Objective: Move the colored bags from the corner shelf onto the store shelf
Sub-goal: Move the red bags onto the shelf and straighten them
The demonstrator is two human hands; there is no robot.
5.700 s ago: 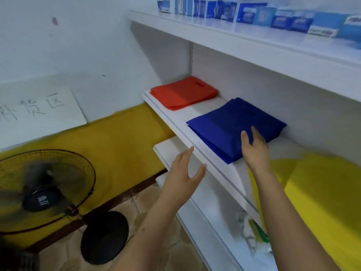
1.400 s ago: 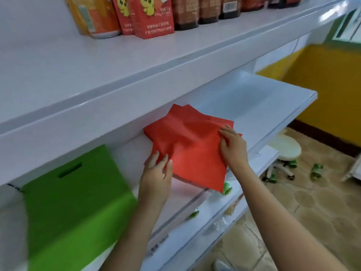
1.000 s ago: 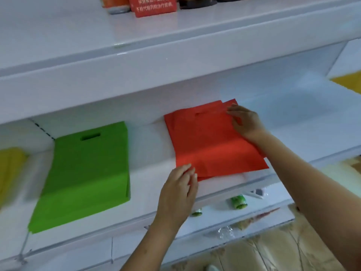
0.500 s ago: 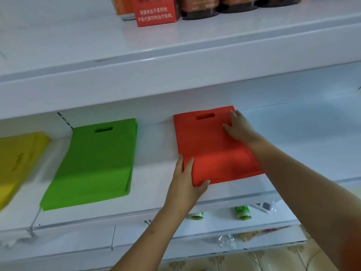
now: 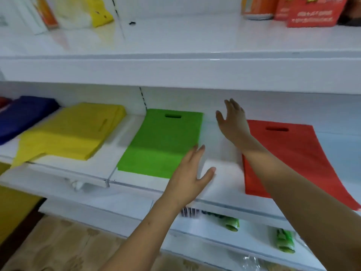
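White store shelf (image 5: pixel 82 169), middle tier, carries four stacks of flat colored bags in a row. From the left: blue bags (image 5: pixel 23 116) at the frame edge; yellow bags (image 5: pixel 68 132) just beside them, skewed, one corner hanging over the shelf lip; green bags (image 5: pixel 164 141), squared up, handle slot toward the back wall; red bags (image 5: pixel 289 153) at the right, handle slot toward the back, front corner reaching past the shelf edge. Bare shelf surface separates the green and red stacks. Left hand (image 5: pixel 189 177): fingers straight and spread, holding nothing, over the front right corner of the green bags; whether it touches them cannot be told. Right hand (image 5: pixel 232 122): fingers apart and relaxed, holding nothing, raised over the gap between the green and red stacks, its forearm crossing the red bags. Upper shelf (image 5: pixel 175 42): red boxes (image 5: pixel 310 12) and an orange can (image 5: pixel 256 6) at the right, a yellow packet (image 5: pixel 99 12) at the left. Lower shelf (image 5: pixel 195 227): green packets (image 5: pixel 283 241), blurred. Patterned tile floor (image 5: pixel 62 247) below; yellow wall (image 5: pixel 13 208) at lower left.
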